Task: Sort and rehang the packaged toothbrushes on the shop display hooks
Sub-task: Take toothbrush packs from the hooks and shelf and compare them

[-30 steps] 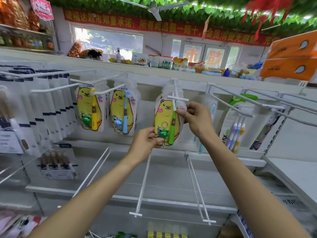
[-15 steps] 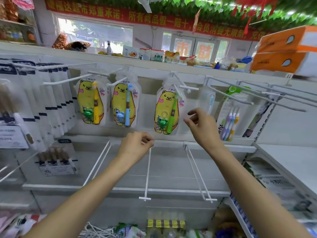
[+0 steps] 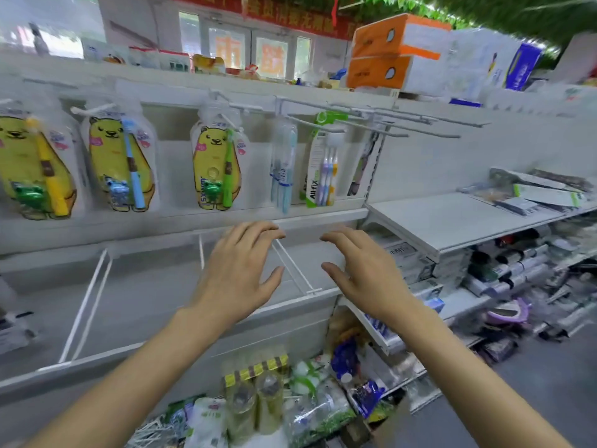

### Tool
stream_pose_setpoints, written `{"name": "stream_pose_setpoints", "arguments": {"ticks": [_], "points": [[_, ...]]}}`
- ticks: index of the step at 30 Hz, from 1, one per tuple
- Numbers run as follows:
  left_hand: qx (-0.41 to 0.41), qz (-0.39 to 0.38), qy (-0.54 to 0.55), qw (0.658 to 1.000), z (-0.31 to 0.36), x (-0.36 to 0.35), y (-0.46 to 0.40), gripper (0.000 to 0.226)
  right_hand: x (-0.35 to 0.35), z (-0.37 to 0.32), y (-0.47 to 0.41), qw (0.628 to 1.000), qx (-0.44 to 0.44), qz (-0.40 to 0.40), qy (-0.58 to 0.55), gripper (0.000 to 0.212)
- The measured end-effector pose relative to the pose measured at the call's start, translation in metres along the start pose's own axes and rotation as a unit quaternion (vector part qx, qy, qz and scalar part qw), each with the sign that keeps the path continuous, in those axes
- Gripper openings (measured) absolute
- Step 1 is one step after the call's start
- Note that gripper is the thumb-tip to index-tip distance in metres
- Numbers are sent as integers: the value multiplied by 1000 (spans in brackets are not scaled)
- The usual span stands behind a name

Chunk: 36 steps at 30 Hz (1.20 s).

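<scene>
Three yellow bear toothbrush packs hang in a row on the top hooks: one with a yellow brush (image 3: 35, 166) at the far left, one with a blue brush (image 3: 121, 163), and one with a green brush (image 3: 218, 166). To their right hang a clear pack of blue brushes (image 3: 284, 163) and a green-topped pack of three brushes (image 3: 324, 163). My left hand (image 3: 240, 270) and my right hand (image 3: 361, 270) hover below them, both empty with fingers spread.
Bare white wire hooks (image 3: 294, 266) jut out of the lower panel behind my hands. More bare hooks (image 3: 420, 124) stick out at upper right. A white shelf (image 3: 452, 221) with flat packages lies to the right. Loose packaged goods (image 3: 274, 399) pile up on the floor below.
Both hands let go of the green-brush bear pack, which now hangs on its hook, and dropped lower. The camera view swung to the right.
</scene>
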<state>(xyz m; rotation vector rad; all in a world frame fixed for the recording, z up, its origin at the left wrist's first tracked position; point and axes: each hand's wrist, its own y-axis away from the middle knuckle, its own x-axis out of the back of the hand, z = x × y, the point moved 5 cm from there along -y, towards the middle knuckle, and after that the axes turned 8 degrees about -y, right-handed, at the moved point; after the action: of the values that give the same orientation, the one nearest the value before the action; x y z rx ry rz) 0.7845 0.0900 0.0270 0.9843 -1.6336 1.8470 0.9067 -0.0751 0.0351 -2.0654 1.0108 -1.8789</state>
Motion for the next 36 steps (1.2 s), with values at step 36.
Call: {"name": "stream_pose_setpoints", "arguments": {"ticks": [36], "points": [[-132, -99, 53, 985, 446, -213, -198, 53, 200, 419, 238, 980, -182, 6, 75, 48]]}}
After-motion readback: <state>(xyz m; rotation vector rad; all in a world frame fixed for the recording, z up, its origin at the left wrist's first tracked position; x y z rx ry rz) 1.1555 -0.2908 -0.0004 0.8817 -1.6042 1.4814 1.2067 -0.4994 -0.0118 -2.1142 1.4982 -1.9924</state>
